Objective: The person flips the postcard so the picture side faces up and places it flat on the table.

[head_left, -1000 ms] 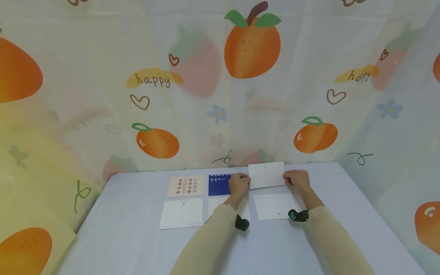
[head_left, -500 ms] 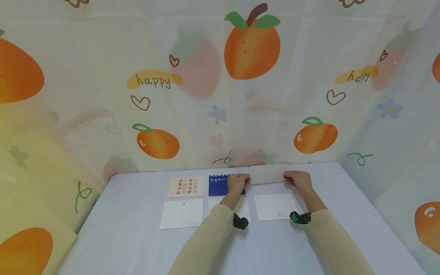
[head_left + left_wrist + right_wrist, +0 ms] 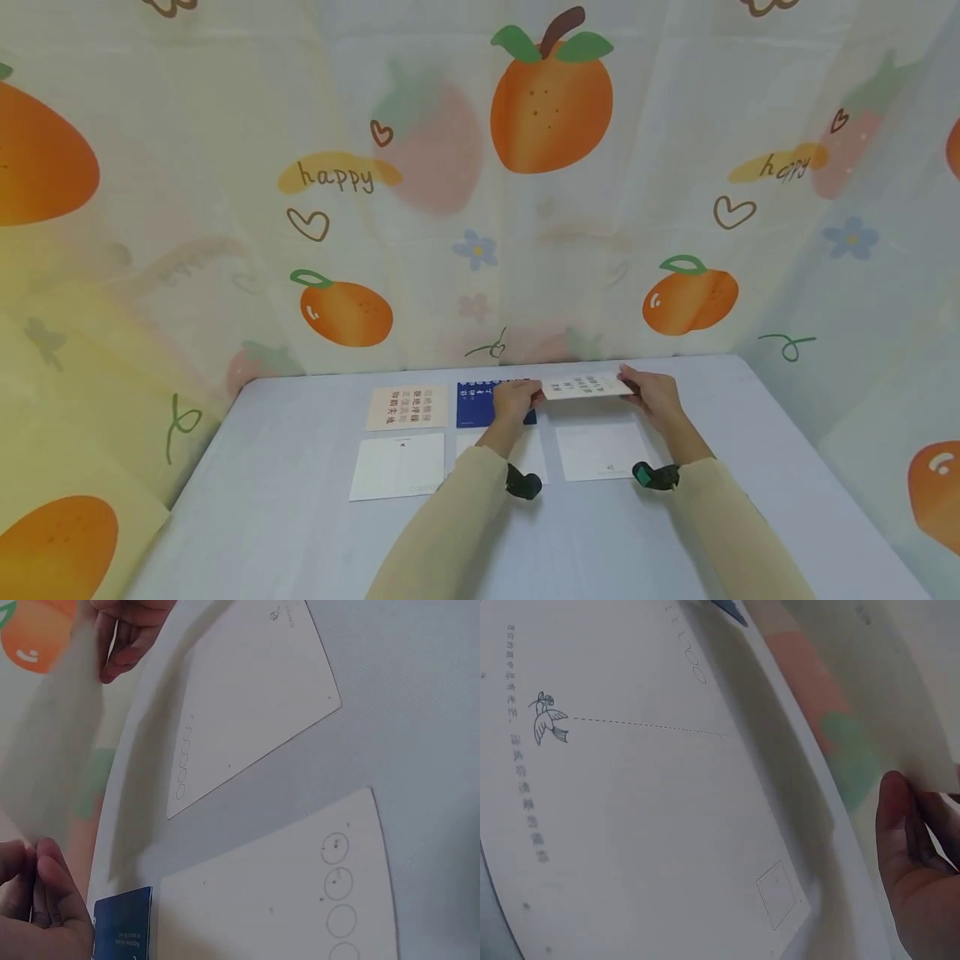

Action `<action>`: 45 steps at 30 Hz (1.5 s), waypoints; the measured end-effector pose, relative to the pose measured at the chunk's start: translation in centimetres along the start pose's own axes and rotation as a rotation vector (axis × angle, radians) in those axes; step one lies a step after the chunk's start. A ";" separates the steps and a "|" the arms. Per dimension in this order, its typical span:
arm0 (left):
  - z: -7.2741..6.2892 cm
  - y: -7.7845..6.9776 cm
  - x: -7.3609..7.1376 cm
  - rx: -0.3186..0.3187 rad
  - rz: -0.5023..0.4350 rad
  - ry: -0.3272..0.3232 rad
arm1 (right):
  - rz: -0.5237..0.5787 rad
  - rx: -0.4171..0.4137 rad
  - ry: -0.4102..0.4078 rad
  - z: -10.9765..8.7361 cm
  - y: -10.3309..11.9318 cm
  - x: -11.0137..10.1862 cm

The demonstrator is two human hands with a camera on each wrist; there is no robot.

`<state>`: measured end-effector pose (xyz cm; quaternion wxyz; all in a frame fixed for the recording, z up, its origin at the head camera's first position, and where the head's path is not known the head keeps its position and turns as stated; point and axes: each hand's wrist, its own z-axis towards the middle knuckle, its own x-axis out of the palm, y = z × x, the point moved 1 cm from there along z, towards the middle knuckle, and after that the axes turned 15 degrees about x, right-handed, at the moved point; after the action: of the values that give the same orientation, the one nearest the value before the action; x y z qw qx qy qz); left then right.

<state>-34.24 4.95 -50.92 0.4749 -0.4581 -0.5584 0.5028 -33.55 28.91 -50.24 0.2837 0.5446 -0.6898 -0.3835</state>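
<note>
A white postcard [image 3: 585,386] with printed characters on its upper face is held above the back of the table, tilted nearly flat. My left hand [image 3: 516,403] pinches its left edge between thumb and fingers. At the opposite edge, my right hand [image 3: 656,404] grips it the same way, as the right wrist view also shows. Below the held card lies a white postcard [image 3: 600,454] with a small bird drawing. My left forearm partly covers another white postcard [image 3: 534,454]. A blue postcard [image 3: 474,407] with white writing is partly hidden behind my left hand.
To the left, a peach postcard [image 3: 407,407] with characters lies behind a white postcard [image 3: 397,468]. All rest on the white-covered table [image 3: 262,500]. A fruit-printed curtain [image 3: 450,250] rises along the table's back edge.
The held postcard has tilted from nearly upright, plain side showing, to nearly flat, bringing its printed characters into view. Both hands keep their hold and have barely shifted. The cards on the table stay put.
</note>
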 end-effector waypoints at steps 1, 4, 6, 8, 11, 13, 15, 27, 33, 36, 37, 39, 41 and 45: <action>0.0 0.0 0.0 0.000 0.013 0.006 | -0.029 0.000 -0.018 0.1 -0.1 0.1; -0.1 0.1 0.1 0.004 0.051 0.021 | -0.105 -0.002 -0.062 0.2 -0.3 0.2; -0.2 0.2 0.1 0.012 0.057 0.026 | -0.131 -0.014 -0.072 0.2 -0.4 0.3; -0.2 0.1 0.0 0.018 0.058 0.023 | -0.133 -0.026 -0.081 0.2 -0.4 0.3; -0.2 0.0 0.0 0.020 0.061 0.013 | -0.146 -0.040 -0.087 0.1 -0.3 0.4; -0.2 0.0 0.0 0.022 0.063 0.001 | -0.158 -0.030 -0.103 0.1 -0.3 0.4; -0.1 0.0 0.0 0.021 0.062 -0.013 | -0.186 -0.015 -0.105 0.2 -0.2 0.4; 0.3 0.1 0.1 0.009 0.037 -0.054 | -0.262 0.018 -0.073 0.1 0.0 0.0; 0.1 0.4 0.1 0.052 0.165 -0.016 | -0.257 0.004 -0.104 0.5 -0.1 0.0; 0.0 0.6 0.2 0.087 0.262 0.000 | -0.273 -0.011 -0.117 0.8 -0.3 0.0; 0.0 0.6 0.2 0.081 0.277 0.001 | -0.278 -0.013 -0.122 0.9 -0.4 0.0; 0.0 0.7 0.3 0.084 0.311 0.007 | -0.293 -0.018 -0.127 1.0 -0.6 0.0; -0.1 0.7 0.3 0.079 0.351 0.018 | -0.305 -0.019 -0.132 1.0 -0.8 0.0; -0.2 0.7 0.4 0.096 0.447 0.057 | -0.304 -0.012 -0.138 1.0 -0.9 0.0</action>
<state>-34.07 5.38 -51.54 0.3885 -0.5615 -0.4048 0.6082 -33.87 29.03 -51.58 0.1778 0.6134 -0.6148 -0.4628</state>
